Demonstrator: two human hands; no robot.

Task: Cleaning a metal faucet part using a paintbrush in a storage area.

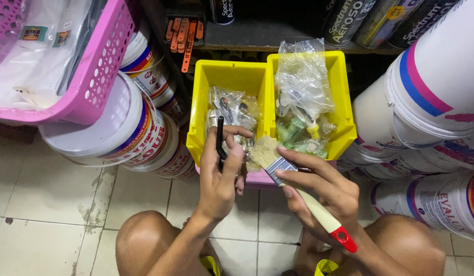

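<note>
1. A black tool [219, 140] is gripped upright in the closed left hand [220, 176].
2. A paintbrush [293, 181] is clasped by the right hand [324, 197], bristles beside the left fingers.
3. Yellow bins [237, 76] are placed just beyond both hands.

bare arms w/o sleeves, bare knees, yellow garment [325, 266] at lap, no gloves

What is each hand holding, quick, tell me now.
Left hand: closed on a thin black tool.
Right hand: closed on a paintbrush.
</note>
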